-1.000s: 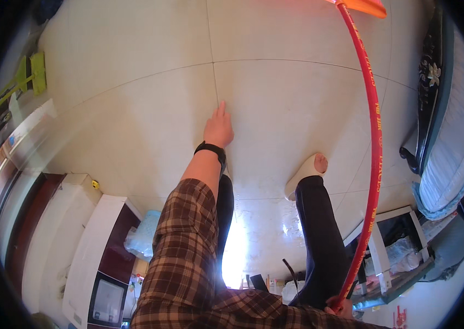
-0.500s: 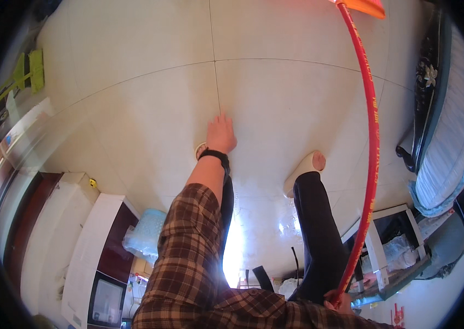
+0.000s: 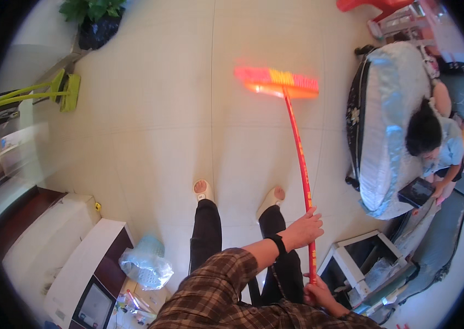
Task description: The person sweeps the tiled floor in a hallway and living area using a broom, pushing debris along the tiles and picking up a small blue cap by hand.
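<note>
A broom with a long red handle stretches away from me over the tiled floor. Its orange head has pink and yellow bristles and is slightly blurred. My left hand, with a black band on its wrist, reaches across and closes around the lower part of the handle. Below it, close to my body, my right hand grips the handle near its end. The handle runs through both hands, with the broom head ahead and a little to the right.
To the right, a person with a dark tablet sits by a pale-cushioned sofa. A white-framed stand is near my right. Leftward are a green long-handled tool, a white cabinet, a blue basket and a potted plant.
My left hand, held out over the floor before, has come right and taken hold of the handle. The broom head has swung left and now shows fully; the view has shifted too.
</note>
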A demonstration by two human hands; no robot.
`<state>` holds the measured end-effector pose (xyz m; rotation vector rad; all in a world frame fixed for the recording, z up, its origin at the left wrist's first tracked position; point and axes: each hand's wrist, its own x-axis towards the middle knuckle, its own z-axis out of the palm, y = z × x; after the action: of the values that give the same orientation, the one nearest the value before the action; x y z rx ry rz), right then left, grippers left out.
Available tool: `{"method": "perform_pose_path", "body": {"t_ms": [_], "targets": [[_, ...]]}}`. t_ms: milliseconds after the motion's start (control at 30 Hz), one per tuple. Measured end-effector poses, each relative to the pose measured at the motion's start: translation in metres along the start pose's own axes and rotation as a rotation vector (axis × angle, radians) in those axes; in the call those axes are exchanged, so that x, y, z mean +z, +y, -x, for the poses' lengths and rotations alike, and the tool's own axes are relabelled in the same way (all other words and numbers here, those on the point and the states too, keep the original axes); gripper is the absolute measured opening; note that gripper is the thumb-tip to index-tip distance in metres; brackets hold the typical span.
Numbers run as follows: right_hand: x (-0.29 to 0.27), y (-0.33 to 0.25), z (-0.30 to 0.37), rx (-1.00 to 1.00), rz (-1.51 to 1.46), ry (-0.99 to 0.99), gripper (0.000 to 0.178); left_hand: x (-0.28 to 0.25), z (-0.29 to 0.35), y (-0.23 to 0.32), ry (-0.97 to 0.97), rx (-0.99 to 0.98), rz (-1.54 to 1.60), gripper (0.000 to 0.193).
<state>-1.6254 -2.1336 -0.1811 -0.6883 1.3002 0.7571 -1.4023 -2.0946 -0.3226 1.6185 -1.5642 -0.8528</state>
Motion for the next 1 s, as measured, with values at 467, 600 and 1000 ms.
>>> {"method": "perform_pose_path", "body": {"t_ms": [467,600,1000], "targets": [[0.169,-0.124,0.048,0.112,0.428,-0.436,0.019,-0.085,0.198,0.023,0.419,-0.492,-0.060,0.025],[0.217,-0.159,-0.005,0.120,0.335,-0.488,0.011,-0.120,0.234,-0.007,0.317,-0.830,-0.334,0.021],[0.042,-0.106,0.084,0.015,-0.547,-0.388,0.026,-0.056,-0.005,0.028,-0.002,-0.316,-0.184,0.005]]}}
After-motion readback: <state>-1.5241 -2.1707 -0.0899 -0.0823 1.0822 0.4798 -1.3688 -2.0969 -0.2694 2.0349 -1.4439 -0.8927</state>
